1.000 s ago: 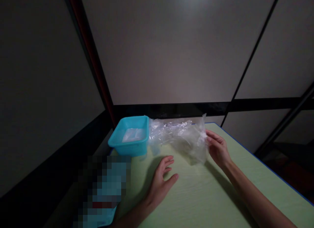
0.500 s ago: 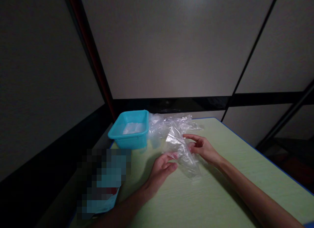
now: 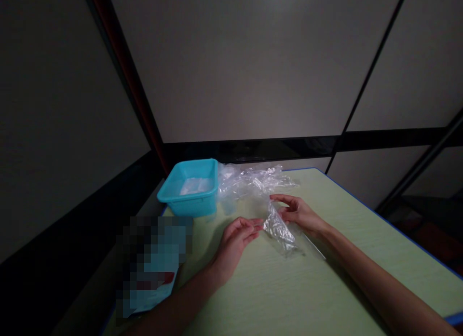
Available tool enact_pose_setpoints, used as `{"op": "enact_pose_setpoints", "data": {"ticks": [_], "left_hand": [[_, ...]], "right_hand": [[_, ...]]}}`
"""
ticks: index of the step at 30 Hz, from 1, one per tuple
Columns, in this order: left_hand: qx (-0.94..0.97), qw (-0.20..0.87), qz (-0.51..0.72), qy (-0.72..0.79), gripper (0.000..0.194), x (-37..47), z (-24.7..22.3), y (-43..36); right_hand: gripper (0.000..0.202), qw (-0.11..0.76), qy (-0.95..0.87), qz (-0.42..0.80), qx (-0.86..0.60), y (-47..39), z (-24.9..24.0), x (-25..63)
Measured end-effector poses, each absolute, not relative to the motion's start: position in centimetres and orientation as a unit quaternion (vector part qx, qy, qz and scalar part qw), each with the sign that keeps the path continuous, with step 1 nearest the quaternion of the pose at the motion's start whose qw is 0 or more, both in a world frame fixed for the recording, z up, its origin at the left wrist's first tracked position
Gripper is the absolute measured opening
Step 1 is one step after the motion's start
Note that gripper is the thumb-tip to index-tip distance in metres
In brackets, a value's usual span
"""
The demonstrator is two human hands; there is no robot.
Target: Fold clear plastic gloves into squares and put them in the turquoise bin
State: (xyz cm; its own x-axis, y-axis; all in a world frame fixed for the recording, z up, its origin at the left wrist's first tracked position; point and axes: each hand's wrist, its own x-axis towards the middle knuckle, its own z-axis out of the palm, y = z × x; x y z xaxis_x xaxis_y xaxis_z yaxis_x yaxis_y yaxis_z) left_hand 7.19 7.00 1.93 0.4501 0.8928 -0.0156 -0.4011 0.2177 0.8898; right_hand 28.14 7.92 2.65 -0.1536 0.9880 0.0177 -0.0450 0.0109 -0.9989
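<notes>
A clear, crinkled plastic bag (image 3: 282,232) hangs between my two hands above the pale green table (image 3: 275,297). My left hand (image 3: 237,237) has its fingers closed on the bag's left edge. On the other side, my right hand (image 3: 298,214) pinches the bag near its upper right part. More crumpled clear plastic bags (image 3: 253,178) lie behind it at the back of the table. To their left stands a turquoise plastic basket (image 3: 191,206) with a flat whitish packet (image 3: 196,185) inside.
At the table's left edge is a blurred-out bluish item (image 3: 162,259). Light panels with dark trim (image 3: 253,150) rise behind the table. The table's blue-edged right side runs towards the lower right.
The bag has shifted and folded to the right, and a thin edge of it now sticks out below my right hand. My left thumb has closed towards the fingers.
</notes>
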Motion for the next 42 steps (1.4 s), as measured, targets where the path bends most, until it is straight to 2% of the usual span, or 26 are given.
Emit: {"op": "enact_pose_setpoints", "data": {"ticks": [2,6,8,14,19,23,27,31,36,42], "left_hand": [[0.469,0.729,0.416,0.275,0.011,7.2,1.9,6.9],[0.524,0.741,0.352,0.228,0.036,7.0,1.9,6.8],[0.509,0.760,0.347,0.209,0.042,6.9,1.9,6.9],[0.368,0.809,0.413,0.200,0.032,6.6,1.8,7.4],[0.294,0.763,0.497,0.290,0.022,6.9,1.5,7.9],[0.329,0.705,0.527,0.343,0.031,7.1,1.5,7.8],[0.408,0.662,0.510,0.368,0.044,7.1,1.7,7.4],[0.453,0.663,0.469,0.367,0.050,7.0,1.9,7.1],[0.483,0.669,0.446,0.346,0.053,6.9,1.7,7.1],[0.476,0.675,0.443,0.348,0.053,6.8,1.6,7.1]], "right_hand": [[0.055,0.478,-0.530,0.543,-0.443,7.9,2.6,28.0],[0.056,0.472,-0.532,0.550,-0.437,7.7,2.8,27.8],[0.055,0.470,-0.526,0.559,-0.436,7.6,2.9,27.8],[0.046,0.470,-0.512,0.581,-0.423,7.6,3.3,28.6],[0.042,0.466,-0.523,0.583,-0.412,7.8,3.4,29.7],[0.038,0.459,-0.505,0.597,-0.423,7.8,3.4,30.6],[0.047,0.453,-0.474,0.633,-0.411,7.9,3.1,30.8],[0.055,0.453,-0.421,0.668,-0.414,7.9,2.6,30.3],[0.062,0.413,-0.427,0.704,-0.390,7.7,2.5,29.5],[0.067,0.475,-0.420,0.690,-0.348,7.7,2.7,29.1]]}}
